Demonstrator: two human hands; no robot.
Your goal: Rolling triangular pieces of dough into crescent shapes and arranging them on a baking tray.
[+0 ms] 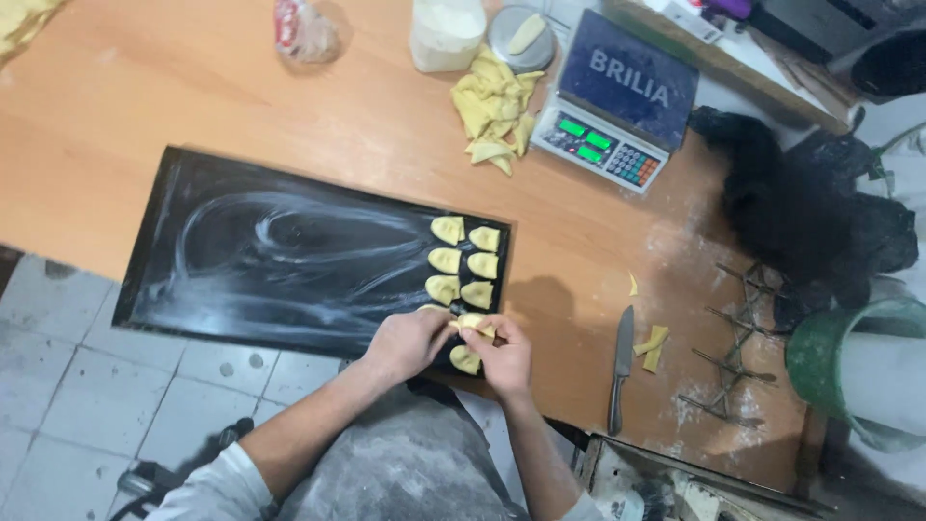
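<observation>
The wooden bench [193,96] carries a floured black tray [270,260], a heap of yellow dough scraps [494,108], a digital scale [617,101], a knife [621,369], a white tub [447,34] and what may be wire racks [735,342].

A digital scale [617,101] sits at the far right of the wooden counter [145,96], with a dark blue lettered platform and two small green-lit screens [582,138] on its pale front. A crumpled clear bag [305,31] with red printing lies at the far edge, beside a pale tub [447,34].
</observation>
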